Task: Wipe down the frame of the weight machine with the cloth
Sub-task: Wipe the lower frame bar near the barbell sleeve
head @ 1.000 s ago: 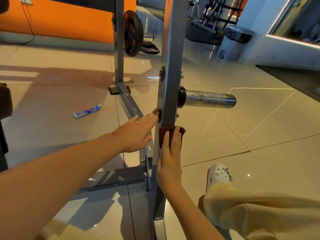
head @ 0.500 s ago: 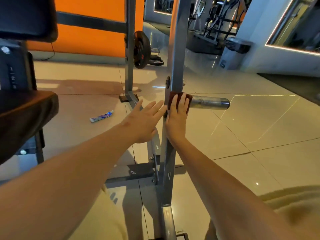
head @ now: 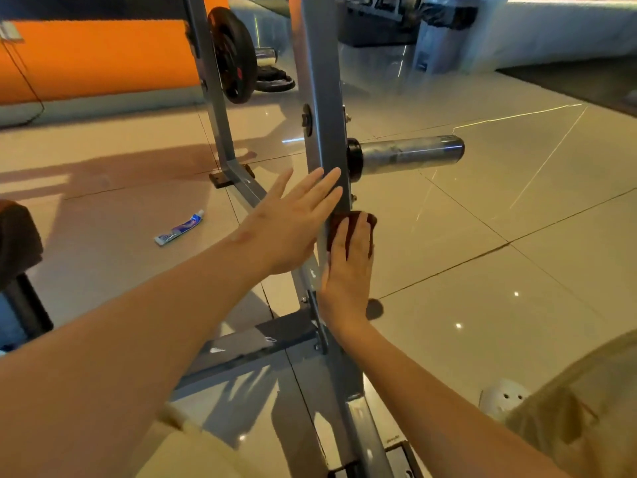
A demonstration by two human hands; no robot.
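Cloth had dropped below peg level, pressed against frame upright under right hand, grip flat and straight-fingered; left hand lay open, holding nothing, on upright. Cloth mostly hidden beneath fingers.

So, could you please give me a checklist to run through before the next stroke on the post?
1. Cloth flat under right hand on post: ok.
2. Left hand open, fingers against post to steady it: ok.
3. Way up free: not ok, left fingers lie just above cloth and peg juts out beside them.
4. Cloth clean enough: cannot tell.
5. Floor underfoot: ok, tube lies well off to the left.
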